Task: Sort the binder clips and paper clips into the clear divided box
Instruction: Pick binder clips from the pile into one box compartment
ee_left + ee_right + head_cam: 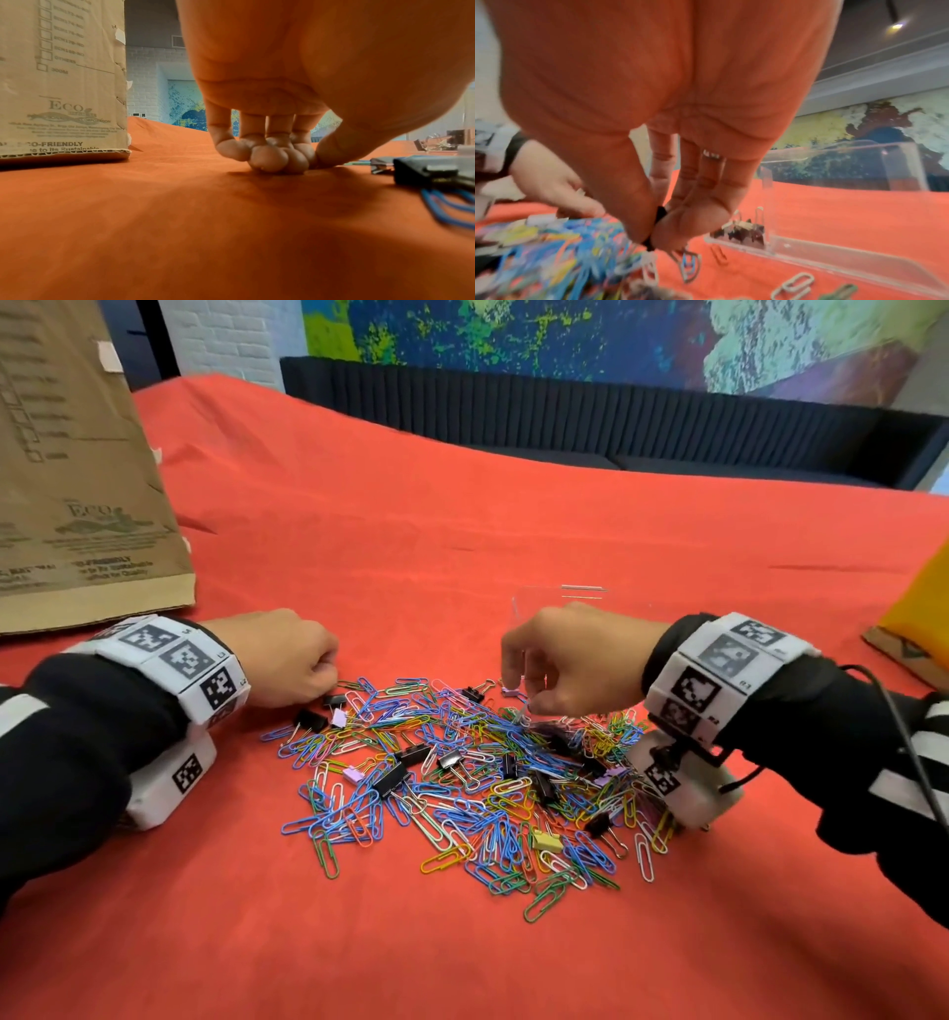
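A heap of coloured paper clips and binder clips [462, 778] lies on the red cloth. Above its far right side my right hand [524, 706] hangs fingers down. In the right wrist view this hand [652, 237] pinches a black binder clip [660, 213] between thumb and fingers, and paper clips [687, 266] dangle below it. The clear divided box [565, 595] stands just behind that hand; one compartment holds several binder clips [741, 229]. My left hand [308, 680] rests at the heap's left edge. Its fingers [270, 158] are curled onto the cloth with nothing seen in them. A black binder clip [424, 172] lies beside them.
A tall cardboard box [77, 480] stands at the back left, close to my left wrist. A yellow object [919, 608] sits on brown cardboard at the right edge. Loose paper clips [795, 284] lie in front of the clear box. A dark sofa [616, 413] runs behind the table.
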Motion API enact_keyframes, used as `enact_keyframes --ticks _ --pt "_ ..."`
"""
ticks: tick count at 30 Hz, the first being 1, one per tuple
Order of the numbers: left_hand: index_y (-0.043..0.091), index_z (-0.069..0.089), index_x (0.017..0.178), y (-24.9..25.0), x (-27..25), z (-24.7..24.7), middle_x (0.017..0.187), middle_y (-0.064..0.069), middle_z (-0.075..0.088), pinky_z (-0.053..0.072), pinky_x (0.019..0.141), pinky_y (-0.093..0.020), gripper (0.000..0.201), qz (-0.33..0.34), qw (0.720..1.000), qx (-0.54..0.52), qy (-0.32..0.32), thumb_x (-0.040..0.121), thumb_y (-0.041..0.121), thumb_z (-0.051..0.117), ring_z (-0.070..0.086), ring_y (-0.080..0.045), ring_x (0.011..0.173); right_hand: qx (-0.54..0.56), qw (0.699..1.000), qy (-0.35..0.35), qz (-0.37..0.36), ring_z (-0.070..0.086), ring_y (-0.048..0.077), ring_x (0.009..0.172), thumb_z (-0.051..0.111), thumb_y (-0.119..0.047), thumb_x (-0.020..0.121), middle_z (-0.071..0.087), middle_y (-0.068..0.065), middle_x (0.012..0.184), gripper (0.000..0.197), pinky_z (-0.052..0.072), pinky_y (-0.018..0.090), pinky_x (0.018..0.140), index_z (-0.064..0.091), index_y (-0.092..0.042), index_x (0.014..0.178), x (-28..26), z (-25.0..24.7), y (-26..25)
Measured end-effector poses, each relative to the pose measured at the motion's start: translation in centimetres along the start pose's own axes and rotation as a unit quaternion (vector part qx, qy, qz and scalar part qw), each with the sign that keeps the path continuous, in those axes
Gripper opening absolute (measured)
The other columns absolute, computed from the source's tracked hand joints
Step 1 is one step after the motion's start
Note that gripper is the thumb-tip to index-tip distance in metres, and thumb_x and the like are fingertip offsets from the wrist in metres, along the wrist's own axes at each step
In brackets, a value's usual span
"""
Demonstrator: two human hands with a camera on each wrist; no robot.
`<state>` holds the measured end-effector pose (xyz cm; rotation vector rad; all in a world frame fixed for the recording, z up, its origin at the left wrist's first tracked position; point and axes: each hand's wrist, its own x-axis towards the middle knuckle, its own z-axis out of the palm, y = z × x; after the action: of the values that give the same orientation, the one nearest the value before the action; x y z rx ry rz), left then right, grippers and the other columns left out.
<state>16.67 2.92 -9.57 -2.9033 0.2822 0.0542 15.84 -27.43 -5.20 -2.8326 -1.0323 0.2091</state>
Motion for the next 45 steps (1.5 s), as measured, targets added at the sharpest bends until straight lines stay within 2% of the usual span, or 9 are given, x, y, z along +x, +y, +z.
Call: enact_keyframes --ticks 10,15,21,25,29,32,36,40,45 --pt "0.022 0.047 0.069 0.1 0.1 0.1 0.065 0.002 0.053 0.051 0.071 -0.032 0.025 0.004 1.000 0.016 0.007 0.086 0.039 0.044 0.053 -0.027 0.070 -0.077 0.997 0.020 0.022 0.058 0.014 0.076 0.068 -0.019 0.080 0.059 -0.016 0.071 0.028 0.050 0.025 0.076 0.074 -0.027 0.106 0.2 -0.3 -0.1" --pt "0.022 0.047 0.070 0.2 0.0 0.1 0.067 0.002 0.053 0.048 0.068 -0.032 0.024 0.003 1.000 0.019 0.007 0.086 0.039 0.043 0.053 -0.028 0.071 -0.130 0.991 -0.005 0.020 0.063 0.027 0.094 0.064 -0.019 0.082 0.071 0.001 0.092 0.032 0.056 0.034 0.082 0.074 -0.023 0.112 1.6 1.1 -0.6" --pt "0.022 0.046 0.068 0.2 0.0 0.1 0.070 0.000 0.055 0.043 0.065 -0.030 0.025 0.003 1.000 0.020 0.007 0.086 0.039 0.044 0.052 -0.028 0.072 -0.111 0.994 0.000 0.023 0.065 0.025 0.076 0.068 -0.024 0.082 0.071 0.000 0.075 0.009 0.060 0.038 0.071 0.075 -0.020 0.080 1.4 1.4 -0.4" --pt "0.022 0.047 0.069 0.1 0.0 0.1 0.068 0.001 0.054 0.047 0.068 -0.031 0.025 0.004 1.000 0.013 0.008 0.086 0.039 0.045 0.054 -0.027 0.072 -0.100 0.995 -0.014 0.004 0.052 0.008 0.056 0.068 -0.020 0.079 0.058 -0.011 0.058 0.017 0.049 0.024 0.061 0.064 -0.028 0.064 0.5 1.0 -0.1" --pt "0.022 0.047 0.068 0.1 0.1 0.1 0.068 0.001 0.055 0.047 0.069 -0.031 0.025 0.003 1.000 0.011 0.005 0.087 0.039 0.045 0.054 -0.027 0.072 -0.065 0.998 0.015 0.002 0.050 -0.005 0.058 0.074 -0.024 0.078 0.059 -0.015 0.063 0.009 0.042 0.021 0.063 0.073 -0.030 0.085 0.3 0.0 0.2" --pt "0.022 0.047 0.068 0.1 0.1 0.2 0.068 0.001 0.055 0.047 0.068 -0.031 0.025 0.003 1.000 0.014 0.005 0.087 0.038 0.045 0.053 -0.027 0.071 -0.065 0.998 -0.014 -0.003 0.060 0.009 0.073 0.076 -0.027 0.077 0.060 -0.017 0.065 0.030 0.049 0.024 0.073 0.071 -0.035 0.105 0.5 0.2 0.0" --pt "0.022 0.046 0.069 0.2 0.1 0.0 0.070 0.000 0.056 0.044 0.066 -0.031 0.025 0.001 1.000 0.025 0.004 0.087 0.038 0.044 0.052 -0.027 0.071 -0.082 0.996 -0.037 -0.001 0.061 0.015 0.071 0.068 -0.022 0.077 0.065 -0.007 0.070 0.016 0.057 0.034 0.073 0.072 -0.030 0.090 0.7 1.1 -0.4" --pt "0.023 0.046 0.069 0.0 0.2 0.2 0.073 0.000 0.058 0.050 0.070 -0.032 0.024 0.001 1.000 0.022 -0.002 0.086 0.040 0.042 0.053 -0.027 0.072 -0.081 0.996 -0.023 0.003 0.053 -0.005 0.061 0.072 -0.023 0.078 0.069 -0.010 0.071 0.004 0.045 0.023 0.067 0.070 -0.026 0.079 0.1 -0.1 0.1" --pt "0.024 0.046 0.069 -0.2 0.2 0.3 0.073 0.000 0.058 0.052 0.071 -0.034 0.024 0.003 1.000 0.019 -0.003 0.085 0.041 0.042 0.054 -0.027 0.072 -0.016 0.999 0.042 0.023 0.064 -0.004 0.060 0.073 -0.014 0.075 0.072 -0.012 0.063 0.015 0.047 0.015 0.064 0.075 -0.028 0.081 -1.0 -4.1 0.8"
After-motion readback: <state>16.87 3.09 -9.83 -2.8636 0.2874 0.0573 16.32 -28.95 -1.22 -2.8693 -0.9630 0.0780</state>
